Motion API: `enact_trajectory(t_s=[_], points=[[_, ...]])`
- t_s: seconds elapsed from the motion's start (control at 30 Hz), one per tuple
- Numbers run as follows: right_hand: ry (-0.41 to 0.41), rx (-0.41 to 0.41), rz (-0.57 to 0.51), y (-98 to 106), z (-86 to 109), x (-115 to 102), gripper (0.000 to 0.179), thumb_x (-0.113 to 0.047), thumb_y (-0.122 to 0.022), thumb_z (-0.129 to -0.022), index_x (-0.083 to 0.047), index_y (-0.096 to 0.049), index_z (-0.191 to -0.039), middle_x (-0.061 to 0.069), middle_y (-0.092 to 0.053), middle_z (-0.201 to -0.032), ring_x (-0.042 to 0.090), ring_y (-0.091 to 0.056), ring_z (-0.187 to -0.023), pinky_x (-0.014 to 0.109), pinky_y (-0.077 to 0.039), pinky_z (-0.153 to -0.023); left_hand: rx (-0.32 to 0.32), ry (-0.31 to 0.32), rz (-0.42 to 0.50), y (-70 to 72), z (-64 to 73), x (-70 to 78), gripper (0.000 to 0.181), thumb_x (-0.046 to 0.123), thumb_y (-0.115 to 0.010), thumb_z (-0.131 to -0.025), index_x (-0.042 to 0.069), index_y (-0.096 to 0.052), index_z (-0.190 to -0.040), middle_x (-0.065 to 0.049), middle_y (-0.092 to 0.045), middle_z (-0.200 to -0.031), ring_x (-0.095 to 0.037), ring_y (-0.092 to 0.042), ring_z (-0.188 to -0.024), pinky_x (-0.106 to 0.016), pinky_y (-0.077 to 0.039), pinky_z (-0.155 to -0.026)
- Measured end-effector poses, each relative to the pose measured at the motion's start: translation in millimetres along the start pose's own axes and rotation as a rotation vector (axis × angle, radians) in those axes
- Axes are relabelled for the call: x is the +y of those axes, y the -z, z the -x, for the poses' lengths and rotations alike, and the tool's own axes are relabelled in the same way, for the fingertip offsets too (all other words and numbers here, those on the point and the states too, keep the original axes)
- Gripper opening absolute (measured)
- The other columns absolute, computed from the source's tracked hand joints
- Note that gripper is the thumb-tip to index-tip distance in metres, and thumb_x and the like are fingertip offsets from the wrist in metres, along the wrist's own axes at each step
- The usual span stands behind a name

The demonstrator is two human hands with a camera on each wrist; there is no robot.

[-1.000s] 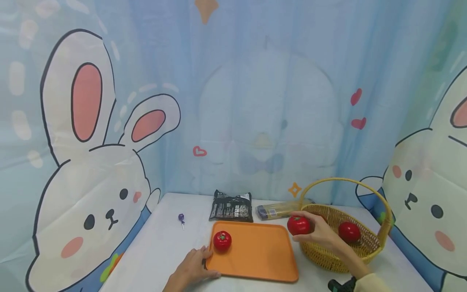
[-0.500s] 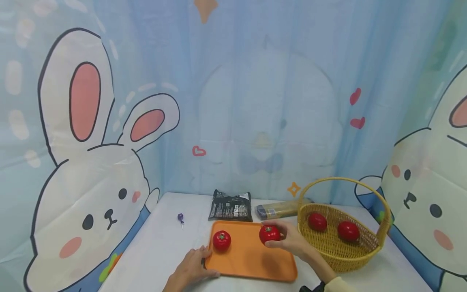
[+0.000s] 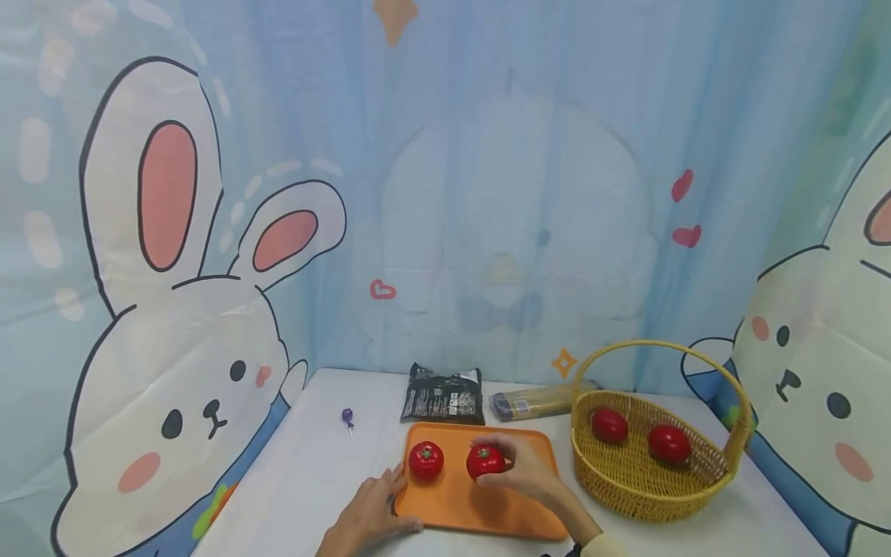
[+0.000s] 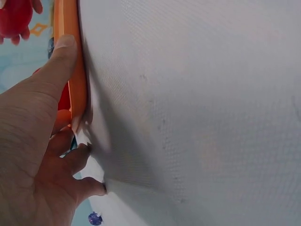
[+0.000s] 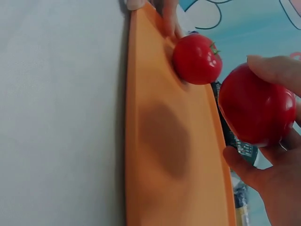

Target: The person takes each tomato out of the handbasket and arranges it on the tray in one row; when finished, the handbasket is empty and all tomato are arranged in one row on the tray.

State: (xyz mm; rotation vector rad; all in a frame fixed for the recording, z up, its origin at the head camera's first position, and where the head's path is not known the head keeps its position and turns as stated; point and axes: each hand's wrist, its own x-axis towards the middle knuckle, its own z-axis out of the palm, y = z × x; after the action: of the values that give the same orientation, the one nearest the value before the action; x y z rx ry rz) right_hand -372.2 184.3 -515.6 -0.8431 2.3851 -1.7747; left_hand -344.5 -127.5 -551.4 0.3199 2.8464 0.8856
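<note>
My right hand [image 3: 525, 470] holds a red tomato [image 3: 485, 463] over the middle of an orange tray [image 3: 518, 517]. In the right wrist view, thumb and fingers wrap the held tomato [image 5: 256, 106], and its shadow falls on the tray below. Another tomato [image 3: 426, 462] with a green stem sits at the tray's left side. With thumb along the front edge and fingers at the left side, my left hand [image 3: 371, 510] grips the tray's near left corner. The left wrist view shows that thumb [image 4: 66, 49] lying against the orange rim.
To the right stands a yellow wicker basket [image 3: 629, 503] with a tall handle and two red round items [image 3: 609, 425] inside. Behind the tray lie a black packet [image 3: 443, 396] and a long yellowish package [image 3: 536, 401]. A purple lollipop [image 3: 348, 418] lies at left.
My right hand has carried the tomato leftward from beside the basket to over the tray's middle. The left hand has stayed at the tray's corner.
</note>
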Motion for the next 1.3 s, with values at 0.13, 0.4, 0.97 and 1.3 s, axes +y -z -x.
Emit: enact_trajectory(t_s=[0.13,0.4,0.97,1.3], points=[[-0.019,0.064,0.055,-8,-4.4,10,0.067,0.000,-0.091,-0.080,0.013,-0.061,-0.139,0.032,-0.066,-0.137,0.027,-0.070,-0.117,0.024,-0.059,-0.093,0.006,0.001,0.009,-0.6,0.7,-1.3,0.088,0.048,-0.097,-0.078,0.005,-0.065,-0.148,-0.020,-0.049,-0.165,-0.044,-0.053,-0.134,-0.069,-0.043,-0.115],[-0.089,0.168,0.176,-23,-9.9,28,0.072,0.006,-0.096,-0.069,0.012,-0.065,-0.134,0.027,-0.072,-0.128,0.037,-0.071,-0.113,0.036,-0.062,-0.095,0.043,-0.057,0.097,-5.4,2.1,-6.7,0.088,0.041,-0.099,-0.076,0.000,-0.064,-0.146,-0.018,-0.050,-0.164,-0.056,-0.043,-0.148,-0.071,-0.038,-0.118],[-0.127,0.212,0.230,-36,-25.7,40,0.066,0.000,-0.100,-0.069,0.001,-0.069,-0.127,0.017,-0.075,-0.124,0.033,-0.071,-0.112,0.053,-0.060,-0.101,0.087,0.021,0.164,-8.4,-2.7,-6.9,0.088,0.039,-0.103,-0.070,0.005,-0.068,-0.143,-0.021,-0.054,-0.160,-0.054,-0.046,-0.146,-0.068,-0.042,-0.116],[-0.096,0.165,0.206,-34,-26.5,39,0.068,-0.008,-0.095,-0.081,0.011,-0.064,-0.139,0.025,-0.072,-0.128,0.032,-0.073,-0.107,0.040,-0.064,-0.090,0.085,0.046,0.125,-7.1,-0.9,-1.6,0.086,0.042,-0.102,-0.071,0.006,-0.069,-0.142,-0.016,-0.055,-0.160,-0.046,-0.052,-0.138,-0.065,-0.047,-0.113]])
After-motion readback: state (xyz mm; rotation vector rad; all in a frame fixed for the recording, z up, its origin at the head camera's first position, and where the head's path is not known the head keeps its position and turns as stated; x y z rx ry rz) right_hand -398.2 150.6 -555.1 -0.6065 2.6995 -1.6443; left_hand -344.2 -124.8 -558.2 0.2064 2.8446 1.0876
